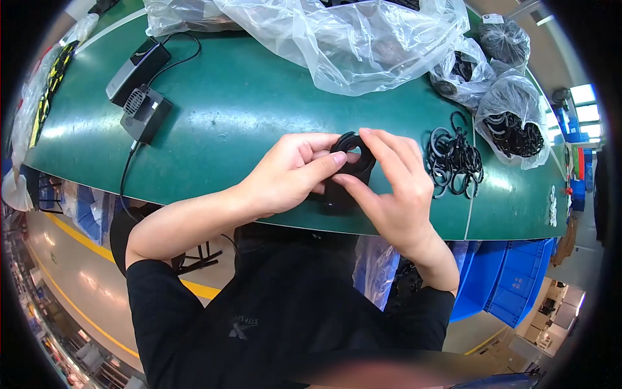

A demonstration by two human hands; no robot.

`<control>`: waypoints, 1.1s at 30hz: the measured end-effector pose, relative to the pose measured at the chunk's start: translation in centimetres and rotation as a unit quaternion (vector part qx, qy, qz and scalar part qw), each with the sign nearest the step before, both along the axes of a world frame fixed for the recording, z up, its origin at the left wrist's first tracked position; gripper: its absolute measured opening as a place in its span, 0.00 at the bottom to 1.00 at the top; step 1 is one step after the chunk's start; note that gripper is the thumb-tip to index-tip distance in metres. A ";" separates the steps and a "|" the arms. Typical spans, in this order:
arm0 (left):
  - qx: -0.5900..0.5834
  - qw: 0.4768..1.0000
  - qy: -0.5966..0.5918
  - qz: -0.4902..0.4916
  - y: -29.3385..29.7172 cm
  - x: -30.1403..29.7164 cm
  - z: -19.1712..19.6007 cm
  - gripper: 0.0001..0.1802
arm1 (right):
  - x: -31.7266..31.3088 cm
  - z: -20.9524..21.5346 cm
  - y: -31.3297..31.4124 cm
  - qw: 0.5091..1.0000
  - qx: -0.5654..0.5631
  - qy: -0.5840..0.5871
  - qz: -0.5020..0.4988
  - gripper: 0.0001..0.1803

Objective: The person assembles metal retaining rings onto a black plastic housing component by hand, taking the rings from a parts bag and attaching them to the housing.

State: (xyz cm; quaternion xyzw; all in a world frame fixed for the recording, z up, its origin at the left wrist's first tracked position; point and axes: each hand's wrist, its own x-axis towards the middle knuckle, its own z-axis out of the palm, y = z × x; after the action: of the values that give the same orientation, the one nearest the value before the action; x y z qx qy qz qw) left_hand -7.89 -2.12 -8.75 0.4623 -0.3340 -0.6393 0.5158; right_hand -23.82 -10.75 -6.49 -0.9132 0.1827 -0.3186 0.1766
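Black plastic part – round, w/ a hole through its top – sits between your two hands just above the near edge of the green table. Your left hand is closed on it from the left: thumb pressed across the front, other fingers curled behind the ring end. Your right hand grips it from the right, index finger laid over the top rim, thumb on the lower body. Both hands are clamped on the same piece, fingertips nearly touching. Lower half of the part is hidden by your fingers, so its full shape can't be told.

Just right of your right hand lies a loose pile of black rings, flat on the table, near but not touching the hand. Beyond that, toward the far right edge, clear plastic bags of more black rings stand bunched together. A big crumpled clear plastic bag sprawls across the far middle of the table.

Far left: a dark grey power adapter and a small black vented box side by side, a black cable running off the table edge toward you. Blue plastic bins sit below the table at right – well apart from your hands.
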 end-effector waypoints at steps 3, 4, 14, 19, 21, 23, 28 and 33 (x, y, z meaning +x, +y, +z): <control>-0.008 1.000 -0.018 -0.010 0.2 0.2 0.2 0.19 | -0.2 -0.1 -1.1 0.990 0.136 -0.037 0.012 0.21; -0.019 0.998 -0.052 -0.026 0.2 0.2 0.2 0.19 | 0.0 -0.2 -1.5 0.977 0.204 -0.058 0.015 0.18; -0.067 0.988 -0.138 -0.011 0.4 -0.7 -0.2 0.13 | -0.2 -0.9 -2.1 0.896 0.438 -0.038 0.057 0.09; -0.061 0.991 -0.121 0.020 0.6 -0.4 0.2 0.15 | 0.0 -1.2 -2.1 0.887 0.455 -0.049 0.058 0.08; -0.066 0.990 -0.124 0.028 0.6 -0.4 0.1 0.15 | 0.2 -1.2 -1.8 0.854 0.518 -0.043 0.031 0.07; -0.072 0.989 -0.126 0.033 0.5 -0.3 0.1 0.14 | 0.2 -1.2 -1.7 0.860 0.507 -0.044 0.037 0.07; -0.034 0.995 -0.092 -0.004 0.5 -0.1 0.6 0.14 | 0.1 -1.0 -1.6 0.834 0.546 -0.063 0.051 0.07; -0.025 0.999 -0.028 0.031 0.0 0.0 0.0 0.16 | 0.0 -1.7 -1.8 0.877 0.465 -0.116 0.029 0.17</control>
State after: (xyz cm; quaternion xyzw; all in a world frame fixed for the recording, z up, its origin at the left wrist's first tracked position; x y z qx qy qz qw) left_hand -7.90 -2.17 -8.80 0.4775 -0.3494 -0.6013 0.5370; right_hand -23.83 -12.50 -8.19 -0.6873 0.2612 -0.2948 0.6104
